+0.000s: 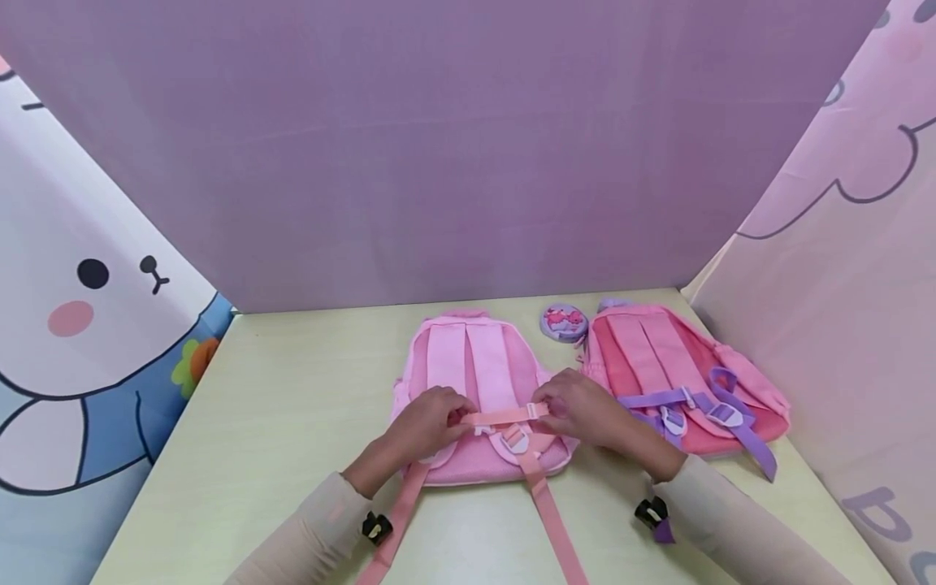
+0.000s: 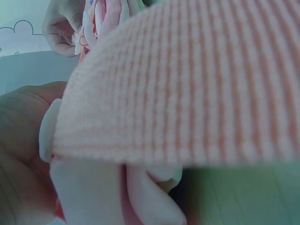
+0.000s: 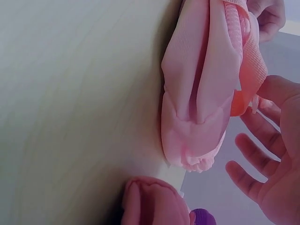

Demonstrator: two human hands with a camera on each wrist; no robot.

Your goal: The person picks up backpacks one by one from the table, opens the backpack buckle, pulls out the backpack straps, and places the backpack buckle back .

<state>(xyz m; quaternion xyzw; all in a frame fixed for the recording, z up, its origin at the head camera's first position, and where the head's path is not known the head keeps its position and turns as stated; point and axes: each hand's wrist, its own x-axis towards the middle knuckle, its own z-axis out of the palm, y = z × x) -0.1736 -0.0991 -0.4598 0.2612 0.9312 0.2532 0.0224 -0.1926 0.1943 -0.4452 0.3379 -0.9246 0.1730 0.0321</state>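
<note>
A light pink child's backpack [image 1: 468,471] lies on the table with its shoulder straps facing up. Across its lower part runs a peach chest strap [image 1: 500,417]. My left hand [image 1: 431,418] pinches that strap's left end, and my right hand [image 1: 585,406] pinches its right end beside a small white slider. In the right wrist view the thumb and index finger meet at the peach webbing [image 3: 253,77], the other fingers spread. A close ribbed strap [image 2: 178,84] hides much of the left wrist view. Two loose peach strap tails [image 1: 550,516] hang toward the table's front.
To the right lies a second, darker pink backpack [image 1: 643,349] with purple straps [image 1: 753,447]. A small round purple pouch [image 1: 564,322] sits between the bags at the back. Purple cloth [image 1: 453,162] and printed side panels [image 1: 826,325] surround the table [image 1: 270,390].
</note>
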